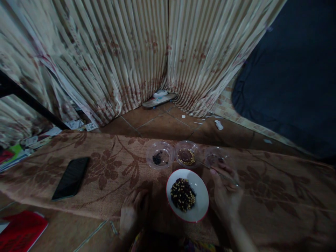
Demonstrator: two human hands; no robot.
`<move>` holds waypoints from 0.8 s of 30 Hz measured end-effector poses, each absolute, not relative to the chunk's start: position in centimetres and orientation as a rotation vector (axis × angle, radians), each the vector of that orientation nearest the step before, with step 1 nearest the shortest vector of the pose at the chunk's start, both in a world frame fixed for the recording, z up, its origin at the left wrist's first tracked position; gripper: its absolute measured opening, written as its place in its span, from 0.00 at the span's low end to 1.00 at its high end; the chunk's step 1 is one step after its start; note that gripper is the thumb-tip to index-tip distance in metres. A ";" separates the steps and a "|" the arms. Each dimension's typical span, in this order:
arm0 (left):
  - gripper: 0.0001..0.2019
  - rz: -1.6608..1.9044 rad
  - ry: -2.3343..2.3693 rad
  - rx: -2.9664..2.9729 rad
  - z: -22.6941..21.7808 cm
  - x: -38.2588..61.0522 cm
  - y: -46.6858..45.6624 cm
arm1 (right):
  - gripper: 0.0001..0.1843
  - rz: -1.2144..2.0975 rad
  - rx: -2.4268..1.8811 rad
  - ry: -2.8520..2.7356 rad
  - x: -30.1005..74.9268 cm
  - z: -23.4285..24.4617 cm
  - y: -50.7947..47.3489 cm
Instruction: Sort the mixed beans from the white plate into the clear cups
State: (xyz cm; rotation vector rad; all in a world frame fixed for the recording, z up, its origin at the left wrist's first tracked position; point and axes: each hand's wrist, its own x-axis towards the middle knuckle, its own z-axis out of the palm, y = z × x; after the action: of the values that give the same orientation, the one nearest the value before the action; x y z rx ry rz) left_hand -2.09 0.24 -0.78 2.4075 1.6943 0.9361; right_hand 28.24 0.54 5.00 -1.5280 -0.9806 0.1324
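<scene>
A white bowl with a red rim (202, 204) stands on the cloth-covered bench, holding a mix of dark and yellow beans (183, 195). Behind it sit three clear plastic cups: the left cup (148, 155) has some dark beans, the middle cup (177, 164) has yellow ones, and the right cup (208, 152) has a few dark bits I cannot make out. My right hand (227, 190), right of the bowl, grips thin metal tweezers (223, 175) whose tip points toward the middle cup. Left of the bowl my left hand (134, 210) rests on the cloth, fingers curled, nothing visible in them.
A black phone (70, 177) lies on the patterned cloth (110, 189) to the left. Beyond the bench are a skateboard (160, 100), white scraps (218, 125) and striped curtains (131, 52). Papers (49, 133) and a red bag-like item (23, 229) lie at the left.
</scene>
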 end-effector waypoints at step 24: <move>0.10 0.908 1.702 2.418 -0.4 -1.9 0.2 | 0.09 0.169 -1.674 -1.385 27.6 3.1 -5.9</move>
State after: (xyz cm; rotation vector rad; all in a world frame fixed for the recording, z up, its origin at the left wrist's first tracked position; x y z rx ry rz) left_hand -1.87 0.19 -0.44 2.4183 1.7018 0.9079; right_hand 27.55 -5.93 3.11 -1.6742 -1.3853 0.1692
